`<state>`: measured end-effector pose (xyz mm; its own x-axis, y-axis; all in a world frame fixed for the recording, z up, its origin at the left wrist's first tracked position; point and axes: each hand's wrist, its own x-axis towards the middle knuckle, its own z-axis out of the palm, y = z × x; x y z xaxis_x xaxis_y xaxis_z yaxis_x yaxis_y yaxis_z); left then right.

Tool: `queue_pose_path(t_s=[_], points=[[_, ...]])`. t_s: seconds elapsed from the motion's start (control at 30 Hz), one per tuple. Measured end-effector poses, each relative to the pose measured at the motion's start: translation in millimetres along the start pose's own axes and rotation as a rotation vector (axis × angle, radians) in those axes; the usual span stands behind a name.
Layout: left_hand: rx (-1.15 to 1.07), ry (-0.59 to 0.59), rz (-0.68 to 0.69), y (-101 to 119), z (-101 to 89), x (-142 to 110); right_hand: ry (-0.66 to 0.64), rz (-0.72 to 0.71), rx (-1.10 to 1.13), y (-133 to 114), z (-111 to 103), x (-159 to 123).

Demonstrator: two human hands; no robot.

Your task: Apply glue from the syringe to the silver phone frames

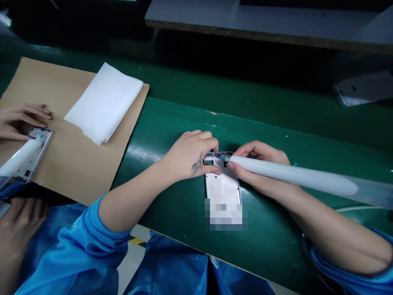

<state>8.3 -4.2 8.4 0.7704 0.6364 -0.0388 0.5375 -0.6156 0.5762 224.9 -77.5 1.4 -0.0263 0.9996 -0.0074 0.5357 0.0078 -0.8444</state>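
A flat phone frame (223, 188) with a pale inner face lies on the green table in front of me, its lower end blurred out. My left hand (196, 157) grips the frame's upper left side, thumb across its face and fingers round the far edge. In my right hand (260, 162) is a long white dispensing syringe (285, 174), held near its front end. Its blue needle tip (223, 158) meets or hovers just over the frame's upper end; I cannot tell which. The syringe's rear end runs out of view at the right.
To the left, a co-worker's hand (21, 121) touches another phone frame (38, 153) under a second white syringe (21, 157), on brown cardboard (73, 164). White sheets (106, 102) lie on that cardboard. Another frame (365, 88) rests at the far right, below a raised shelf (260, 28).
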Motion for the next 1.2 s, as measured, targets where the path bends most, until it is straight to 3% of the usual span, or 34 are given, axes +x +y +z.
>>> queue_pose_path(t_s=[1.2], points=[[-0.005, -0.013, -0.006, 0.7, -0.6, 0.2, 0.036, 0.034, 0.043, 0.5, -0.9, -1.0]])
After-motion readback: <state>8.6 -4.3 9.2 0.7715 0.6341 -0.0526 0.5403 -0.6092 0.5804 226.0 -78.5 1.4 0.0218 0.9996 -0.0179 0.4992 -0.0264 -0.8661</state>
